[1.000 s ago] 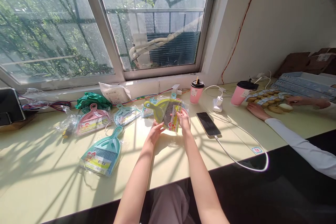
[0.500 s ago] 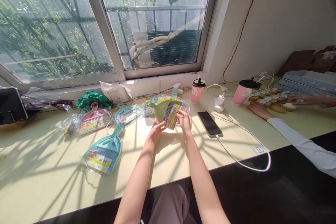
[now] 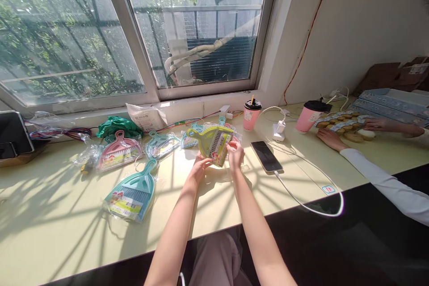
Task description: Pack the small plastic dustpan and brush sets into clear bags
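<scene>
Between my two hands is a yellow-green dustpan and brush set [image 3: 213, 140] in clear wrapping, tilted, with a printed label facing me. My left hand [image 3: 201, 164] grips its lower left edge. On the right edge, by the label, the fingers of my right hand [image 3: 235, 150] are closed. A larger teal dustpan set [image 3: 134, 190] in wrapping lies to the left on the table [image 3: 83, 228]. Behind it are a pink dustpan set [image 3: 120, 152] and another teal dustpan set [image 3: 162, 144]. More wrapped sets sit just behind the one I hold, partly hidden.
A phone [image 3: 267, 156] with a white cable lies right of my hands. Two pink cups [image 3: 250, 117] and a charger [image 3: 278, 130] stand behind it. At far right a co-worker's hands [image 3: 330, 138] touch wrapped round items [image 3: 342, 123]. A tablet [image 3: 15, 134] stands far left.
The yellow-green dustpan set has shifted only slightly in my hands, and my right fingers have moved a little along its edge. The co-worker's right hand has moved slightly.
</scene>
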Motion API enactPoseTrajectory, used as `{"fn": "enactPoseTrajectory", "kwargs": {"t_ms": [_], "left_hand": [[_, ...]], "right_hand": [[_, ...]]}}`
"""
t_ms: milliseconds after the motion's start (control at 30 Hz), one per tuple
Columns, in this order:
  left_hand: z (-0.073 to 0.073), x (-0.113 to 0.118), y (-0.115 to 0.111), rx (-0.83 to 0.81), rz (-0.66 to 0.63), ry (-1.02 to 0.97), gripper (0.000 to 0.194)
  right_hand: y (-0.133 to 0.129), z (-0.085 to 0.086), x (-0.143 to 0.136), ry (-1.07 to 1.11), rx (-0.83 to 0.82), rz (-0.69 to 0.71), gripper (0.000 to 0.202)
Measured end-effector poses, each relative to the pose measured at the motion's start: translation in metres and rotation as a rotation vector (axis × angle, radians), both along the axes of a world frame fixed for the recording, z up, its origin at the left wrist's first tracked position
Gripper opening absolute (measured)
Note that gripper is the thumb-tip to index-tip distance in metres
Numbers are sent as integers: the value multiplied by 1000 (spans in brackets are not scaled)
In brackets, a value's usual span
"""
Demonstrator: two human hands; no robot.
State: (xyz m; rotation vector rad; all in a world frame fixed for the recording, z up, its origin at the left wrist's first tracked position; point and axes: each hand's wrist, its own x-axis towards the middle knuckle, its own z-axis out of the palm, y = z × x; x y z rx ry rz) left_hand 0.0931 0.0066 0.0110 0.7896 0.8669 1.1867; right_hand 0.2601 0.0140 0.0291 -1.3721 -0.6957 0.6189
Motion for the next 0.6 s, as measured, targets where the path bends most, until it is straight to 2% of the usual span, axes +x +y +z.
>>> {"fn": "enactPoseTrajectory", "kwargs": {"t_ms": [167, 267, 400, 500, 600], "left_hand": [[-2, 4, 1, 21, -7, 10, 90], [-6, 7, 3, -6, 49, 6, 84], [-9, 8, 6, 22, 94, 2, 86], [-7, 7, 7, 21, 86, 11, 90], [-3, 4, 5, 8, 99, -6, 80]], "right_hand": [[-4, 8, -3, 17, -31, -32, 16], [-6, 9, -4, -7, -50, -29, 11], [-8, 12, -6, -78, -73, -25, 10], [-8, 12, -7, -128, -71, -81, 23], [-8, 10, -7, -159, -68, -109, 36]]}}
